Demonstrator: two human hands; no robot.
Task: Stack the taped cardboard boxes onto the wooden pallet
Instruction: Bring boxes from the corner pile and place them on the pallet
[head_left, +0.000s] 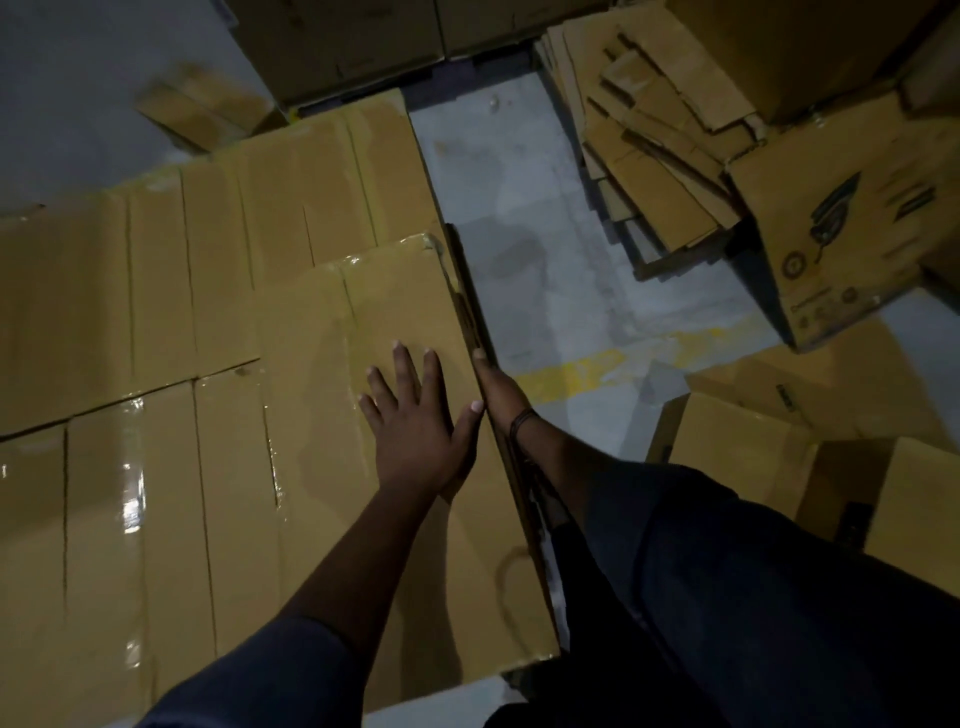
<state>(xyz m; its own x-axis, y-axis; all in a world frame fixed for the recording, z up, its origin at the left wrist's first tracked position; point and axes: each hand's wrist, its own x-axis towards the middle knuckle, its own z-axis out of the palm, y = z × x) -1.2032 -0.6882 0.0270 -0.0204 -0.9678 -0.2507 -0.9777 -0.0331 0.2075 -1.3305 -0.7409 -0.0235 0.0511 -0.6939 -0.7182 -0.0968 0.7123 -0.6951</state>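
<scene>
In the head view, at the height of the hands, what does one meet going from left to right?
Glossy taped brown cardboard boxes → left hand, flat on a box top → right hand, at that box's right edge → yellow painted floor stripe → plain brown cardboard box on the floor.

Grey floor (519, 218) with a yellow stripe (582, 374), a printed box (852, 249) and plain cartons (737, 452) directly on it.

The taped boxes (332, 364) are yellow-brown with shiny clear tape; the floor (545, 249) is grey with a yellow stripe (576, 376).
</scene>
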